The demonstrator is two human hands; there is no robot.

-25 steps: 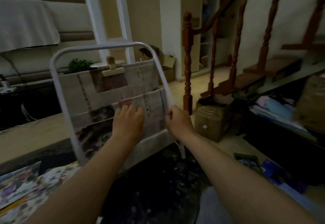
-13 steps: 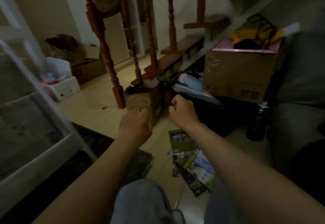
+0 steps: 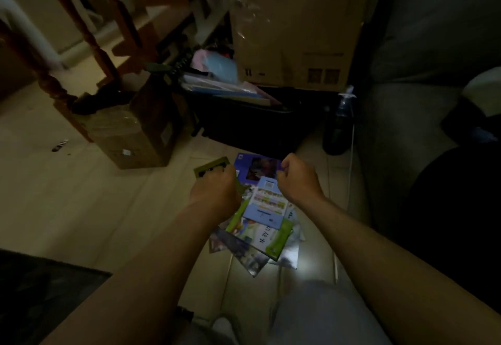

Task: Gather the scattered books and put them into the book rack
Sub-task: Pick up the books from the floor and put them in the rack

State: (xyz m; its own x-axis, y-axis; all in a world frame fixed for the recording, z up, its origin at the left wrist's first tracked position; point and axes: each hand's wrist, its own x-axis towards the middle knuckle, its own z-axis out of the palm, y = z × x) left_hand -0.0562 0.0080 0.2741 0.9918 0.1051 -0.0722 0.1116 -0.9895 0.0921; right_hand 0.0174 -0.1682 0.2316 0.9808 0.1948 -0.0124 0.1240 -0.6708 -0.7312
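Scattered glossy books (image 3: 254, 236) heaped on the pale tiled floor (image 3: 81, 195), fanned out, long axes mostly running away from the viewer. Olive-green book (image 3: 210, 168) and purple book (image 3: 257, 168) at the heap's far end. Left grip (image 3: 214, 190) curled over the olive-green edge, right grip (image 3: 296, 179) curled at the purple corner; clamped or merely touching, impossible to tell. Lowest covers dim, blurred, partly hidden.

We see a dim, underexposed room where the pale floor (image 3: 81, 195) at left catches most light and one glossy book (image 3: 291, 258) shows glare. The right edge sinks into black shadow, and the balusters (image 3: 92, 41) up top are blurred and bent.
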